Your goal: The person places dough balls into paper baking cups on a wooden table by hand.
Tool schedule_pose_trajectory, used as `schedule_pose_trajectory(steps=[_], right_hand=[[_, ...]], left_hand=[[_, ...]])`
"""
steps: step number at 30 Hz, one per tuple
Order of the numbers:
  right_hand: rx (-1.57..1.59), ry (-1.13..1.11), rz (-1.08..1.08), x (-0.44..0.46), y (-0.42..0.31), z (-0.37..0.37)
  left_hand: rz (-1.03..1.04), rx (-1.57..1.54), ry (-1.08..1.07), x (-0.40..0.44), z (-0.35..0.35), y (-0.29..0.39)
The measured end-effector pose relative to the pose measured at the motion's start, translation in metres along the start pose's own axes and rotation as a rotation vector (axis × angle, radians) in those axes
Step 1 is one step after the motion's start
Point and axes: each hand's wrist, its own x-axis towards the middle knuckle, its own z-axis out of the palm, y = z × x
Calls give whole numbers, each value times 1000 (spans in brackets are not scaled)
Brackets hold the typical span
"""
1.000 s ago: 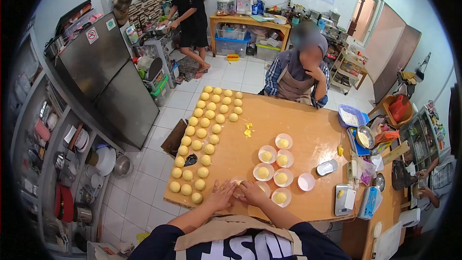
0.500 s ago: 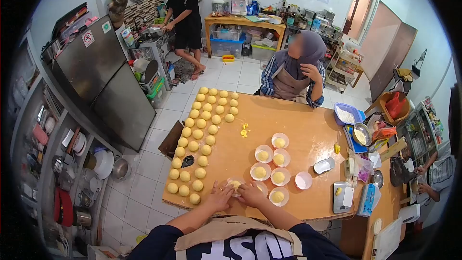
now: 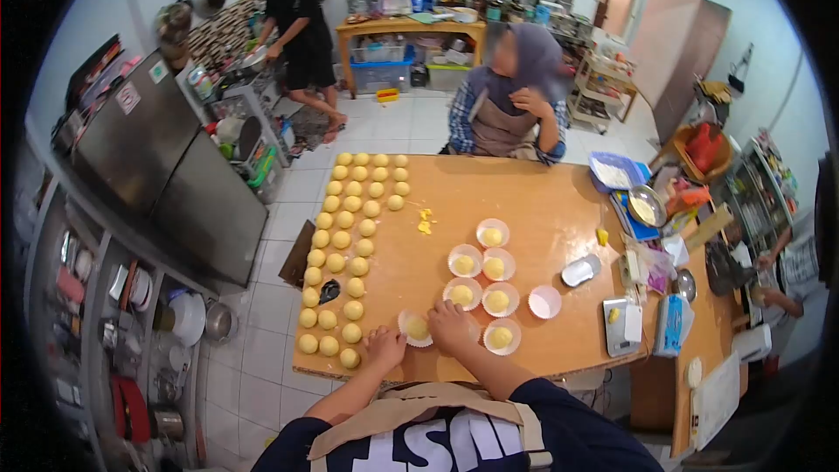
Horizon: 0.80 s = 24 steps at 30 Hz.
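A white fluted paper cup (image 3: 407,318) with a flattened piece of yellow dough (image 3: 417,328) in it stands near the table's front edge, between my hands. My left hand (image 3: 384,347) rests just left of the cup, its fingers loosely bent and nothing seen in them. Close by the cup's right side is my right hand (image 3: 449,327), fingers bent downward; whether they touch the rim I cannot tell. It partly covers another paper cup (image 3: 473,329). Further right stand several filled cups, among them one near cup (image 3: 502,336). A pale cup (image 3: 544,301) without visible dough stands beside them.
Rows of yellow dough balls (image 3: 353,309) line the table's left side, around a dark patch (image 3: 329,291). Yellow scraps (image 3: 425,221) lie mid-table. A metal tin (image 3: 580,270) and a scale (image 3: 621,328) are at right. A person (image 3: 507,109) sits opposite; another (image 3: 300,31) stands behind.
My left hand has drawn back leftward from the dough cup, which now shows more fully between my hands. My right hand has shifted slightly off it. The whole view has also moved.
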Motion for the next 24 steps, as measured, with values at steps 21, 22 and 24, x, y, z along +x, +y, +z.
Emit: schedule_pose_trajectory(steps=[21, 22, 24], right_hand=[[1862, 681, 944, -14, 235, -1], [1845, 694, 958, -7, 248, 2], [1816, 711, 982, 10, 267, 9]], left_hand=[[212, -545, 41, -83, -38, -4], [161, -554, 33, -90, -37, -9], [131, -536, 70, -101, -25, -30]])
